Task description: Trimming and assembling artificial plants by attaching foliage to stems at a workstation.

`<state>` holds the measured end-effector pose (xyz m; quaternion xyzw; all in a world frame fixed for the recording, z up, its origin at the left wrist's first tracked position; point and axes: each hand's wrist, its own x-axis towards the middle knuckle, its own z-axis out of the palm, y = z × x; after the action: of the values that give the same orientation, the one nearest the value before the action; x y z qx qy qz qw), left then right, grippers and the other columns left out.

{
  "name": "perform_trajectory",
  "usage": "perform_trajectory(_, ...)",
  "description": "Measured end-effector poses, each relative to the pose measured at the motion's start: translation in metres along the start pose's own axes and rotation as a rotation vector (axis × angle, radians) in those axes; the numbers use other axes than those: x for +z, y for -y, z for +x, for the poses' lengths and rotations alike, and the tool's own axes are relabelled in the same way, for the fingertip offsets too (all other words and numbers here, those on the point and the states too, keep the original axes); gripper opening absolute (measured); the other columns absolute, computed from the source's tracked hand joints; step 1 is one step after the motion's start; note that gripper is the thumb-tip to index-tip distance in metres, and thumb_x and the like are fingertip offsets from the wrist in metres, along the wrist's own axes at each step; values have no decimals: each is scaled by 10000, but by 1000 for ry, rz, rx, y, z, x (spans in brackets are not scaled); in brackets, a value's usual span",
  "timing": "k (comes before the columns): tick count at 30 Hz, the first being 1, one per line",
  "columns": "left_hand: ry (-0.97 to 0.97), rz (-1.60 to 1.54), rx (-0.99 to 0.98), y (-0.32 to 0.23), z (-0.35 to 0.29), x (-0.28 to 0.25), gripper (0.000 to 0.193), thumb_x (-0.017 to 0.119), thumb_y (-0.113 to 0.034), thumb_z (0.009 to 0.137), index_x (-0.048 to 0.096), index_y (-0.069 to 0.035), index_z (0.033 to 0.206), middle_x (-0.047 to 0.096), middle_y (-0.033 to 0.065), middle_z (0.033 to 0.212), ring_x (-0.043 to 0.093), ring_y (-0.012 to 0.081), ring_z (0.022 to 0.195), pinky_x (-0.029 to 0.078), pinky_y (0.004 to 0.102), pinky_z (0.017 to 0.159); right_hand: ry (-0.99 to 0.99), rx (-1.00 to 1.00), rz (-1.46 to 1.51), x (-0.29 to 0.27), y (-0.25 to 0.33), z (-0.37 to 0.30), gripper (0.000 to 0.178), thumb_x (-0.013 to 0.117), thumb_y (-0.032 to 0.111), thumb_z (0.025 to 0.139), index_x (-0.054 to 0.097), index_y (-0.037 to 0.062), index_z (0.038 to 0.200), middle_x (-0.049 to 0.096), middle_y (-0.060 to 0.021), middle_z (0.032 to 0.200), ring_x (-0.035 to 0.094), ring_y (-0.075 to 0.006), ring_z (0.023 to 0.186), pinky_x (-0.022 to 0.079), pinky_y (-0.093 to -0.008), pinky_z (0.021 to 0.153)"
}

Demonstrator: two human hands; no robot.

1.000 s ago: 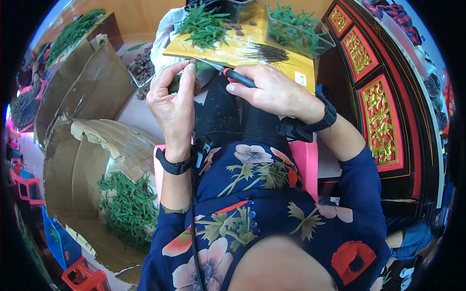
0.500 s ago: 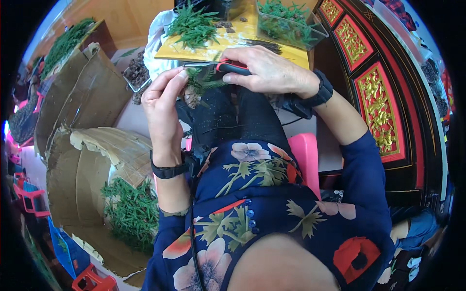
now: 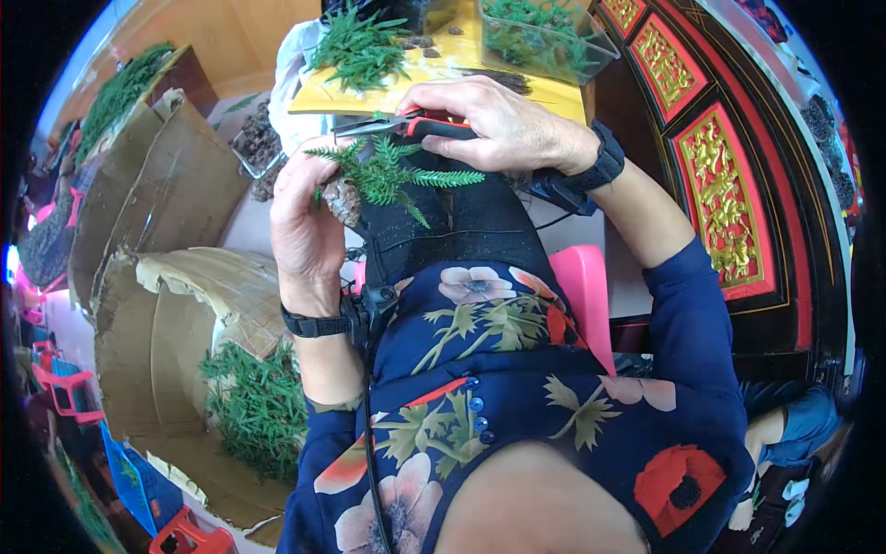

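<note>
Above my lap, my left hand (image 3: pixel 300 198) pinches a small green artificial pine sprig (image 3: pixel 383 175) with a pine cone (image 3: pixel 342 200) at its base. The sprig's green tips fan out to the right, and the cone hangs by my palm. My right hand (image 3: pixel 508 125) is closed round a pair of pliers (image 3: pixel 429 126) with red and black handles. The metal jaws point left, just above the sprig and close to my left fingertips. Whether the jaws touch a stem or wire, I cannot tell.
Ahead stands a yellow table (image 3: pixel 318 97) bearing a green sprig pile (image 3: pixel 358 48), a clear plastic box (image 3: pixel 551 48) of greenery and a bundle of dark wires (image 3: pixel 498 81). On my left are a cardboard box (image 3: pixel 152 342) with more sprigs and a container of pine cones (image 3: pixel 258 146).
My left hand has turned and dropped slightly, so the sprig and cone now show more fully. The pliers have come off the sprig's stem area and moved slightly left.
</note>
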<state>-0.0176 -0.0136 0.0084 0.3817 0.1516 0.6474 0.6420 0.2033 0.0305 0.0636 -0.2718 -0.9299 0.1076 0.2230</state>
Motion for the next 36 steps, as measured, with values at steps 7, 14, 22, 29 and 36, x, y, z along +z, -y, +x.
perform_trajectory(7, 54, 138, 61, 0, -2, 2, 192, 543, -56, 796, 635, 42, 934, 652, 80, 927, 577, 139, 870, 411, 251, 831, -48, 16, 33, 3, 8, 1, 240, 632, 134, 781, 566, 24, 985, 601, -145, 868, 588, -337, 805, 474, -385, 731)
perform_trajectory(14, -31, 286, 37, -2, 2, 5, 162, 574, -82, 839, 649, 4, 954, 647, 20, 876, 557, 61, 790, 409, 185, 727, -188, 19, -133, 7, 8, -1, 182, 630, 124, 771, 560, 30, 910, 594, -155, 780, 583, -351, 724, 468, -396, 646)
perform_trajectory(22, -133, 387, 9, 4, 4, 5, 154, 636, -83, 840, 666, -10, 971, 635, -9, 828, 538, 37, 708, 404, 178, 638, -303, 39, -393, 2, 13, -3, 175, 618, 149, 773, 555, 40, 894, 605, -160, 776, 599, -361, 726, 471, -424, 616)
perform_trajectory(29, -183, 555, 138, 7, 2, 8, 142, 648, -66, 827, 678, 2, 947, 643, 4, 835, 555, 48, 740, 422, 178, 673, -139, 194, -378, -8, 14, 0, 216, 623, 240, 796, 596, 46, 887, 617, -161, 792, 605, -351, 750, 479, -398, 637)
perform_trajectory(36, -211, 611, 183, 8, 5, 2, 139, 651, -67, 823, 685, 10, 933, 649, 9, 847, 552, 50, 773, 427, 189, 705, -152, 430, 33, -12, 3, 6, 339, 600, 349, 796, 658, 53, 950, 644, -200, 845, 622, -357, 811, 492, -413, 723)
